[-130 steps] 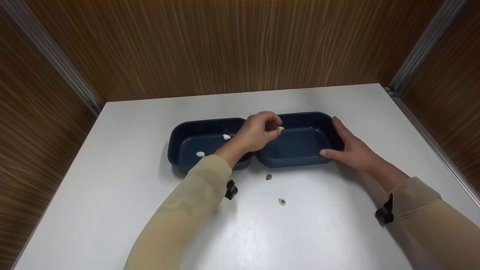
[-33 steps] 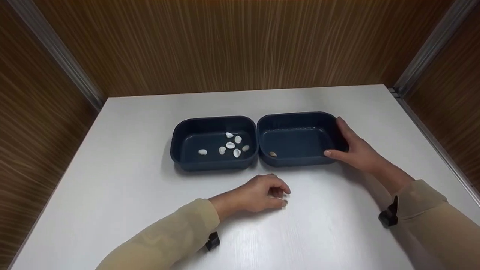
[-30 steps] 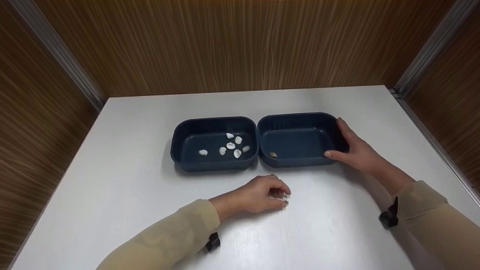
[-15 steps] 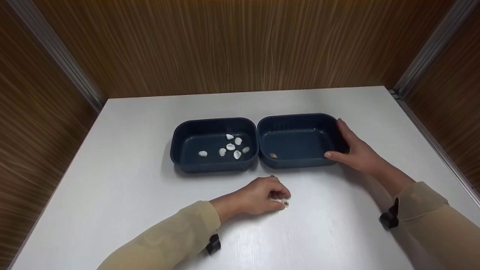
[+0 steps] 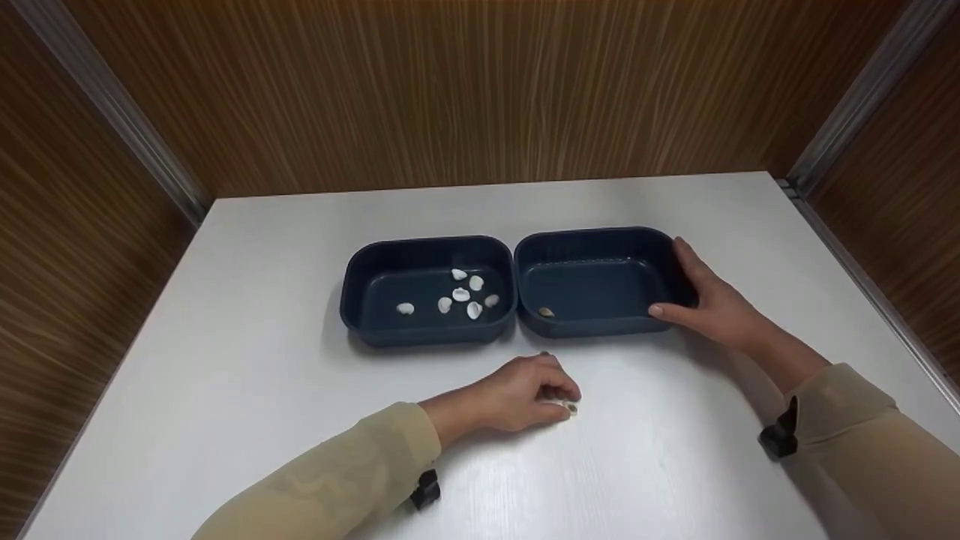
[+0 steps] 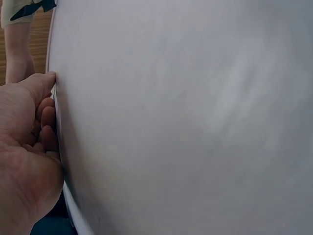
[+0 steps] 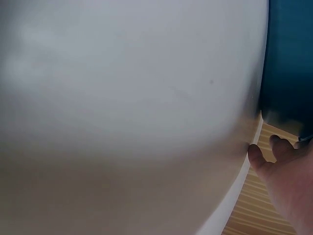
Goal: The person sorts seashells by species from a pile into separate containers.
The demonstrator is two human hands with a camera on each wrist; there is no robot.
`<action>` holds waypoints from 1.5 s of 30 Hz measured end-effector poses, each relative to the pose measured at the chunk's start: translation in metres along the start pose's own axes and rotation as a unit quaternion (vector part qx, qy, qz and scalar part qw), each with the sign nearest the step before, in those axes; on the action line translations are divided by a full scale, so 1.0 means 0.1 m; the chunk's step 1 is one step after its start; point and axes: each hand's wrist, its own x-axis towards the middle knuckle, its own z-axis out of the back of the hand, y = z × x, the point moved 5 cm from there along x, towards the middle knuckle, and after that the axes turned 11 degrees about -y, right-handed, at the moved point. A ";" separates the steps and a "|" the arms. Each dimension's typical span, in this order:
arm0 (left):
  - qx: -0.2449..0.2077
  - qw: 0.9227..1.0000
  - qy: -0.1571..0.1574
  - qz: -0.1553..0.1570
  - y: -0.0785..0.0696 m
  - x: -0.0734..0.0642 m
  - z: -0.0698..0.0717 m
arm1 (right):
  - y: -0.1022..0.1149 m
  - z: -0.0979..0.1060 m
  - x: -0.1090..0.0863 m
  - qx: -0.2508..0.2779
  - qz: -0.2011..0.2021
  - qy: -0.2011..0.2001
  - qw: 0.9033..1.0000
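Over the white tabletop in the head view, my left hand (image 5: 521, 394) has its fingers bent, and its thumb and index fingertip pinch a small shell (image 5: 573, 409) with a dark patch. Just behind the knuckles a second brownish shell (image 5: 545, 352) is mostly hidden. My right hand (image 5: 716, 311) rests against the right end of a dark blue rectangular container (image 5: 600, 326), thumb on the front rim and straight fingers along the side. Inside that container lies one brown shell (image 5: 546, 311). Neither wrist view shows the pinched shell.
A matching blue container (image 5: 420, 337) stands directly left of the first, with several white shells (image 5: 460, 295) inside, mostly toward its right half. Wood-grain panels (image 5: 480, 90) enclose the table (image 5: 255, 300) at the back and sides.
Since the oldest frame, my left hand has moved from above the right container down to the table, and a brown shell now lies in that container. Lately its fingers have closed slightly; the right hand stays put.
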 end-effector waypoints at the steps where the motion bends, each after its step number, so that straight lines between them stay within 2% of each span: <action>1: 0.001 1.000 0.000 -0.002 0.00 0.00 0.00 | 0.00 0.00 0.00 0.000 0.002 0.000 1.000; 12: 0.018 1.000 -0.008 -0.022 0.00 0.00 0.00 | 0.02 0.00 0.01 -0.009 -0.002 0.001 1.000; 19: 0.010 1.000 -0.003 -0.005 0.01 0.00 -0.01 | 0.04 -0.01 0.02 -0.017 0.001 0.004 1.000; 24: 0.005 1.000 -0.009 -0.008 0.00 0.01 0.00 | 0.06 0.00 0.01 -0.011 0.001 0.005 1.000; 32: 0.005 0.999 -0.017 -0.032 -0.05 0.00 0.01 | 0.04 0.00 0.01 0.000 0.002 0.003 1.000; 39: 0.029 0.999 -0.006 -0.046 -0.08 0.01 -0.01 | 0.02 -0.01 0.00 0.000 0.003 0.003 1.000; 42: 0.032 0.999 -0.001 -0.043 -0.08 0.02 -0.01 | 0.02 0.00 0.00 -0.004 -0.001 0.000 1.000; 45: 0.027 0.999 0.004 -0.027 -0.09 0.03 -0.01 | 0.03 0.00 0.00 -0.007 -0.004 0.002 1.000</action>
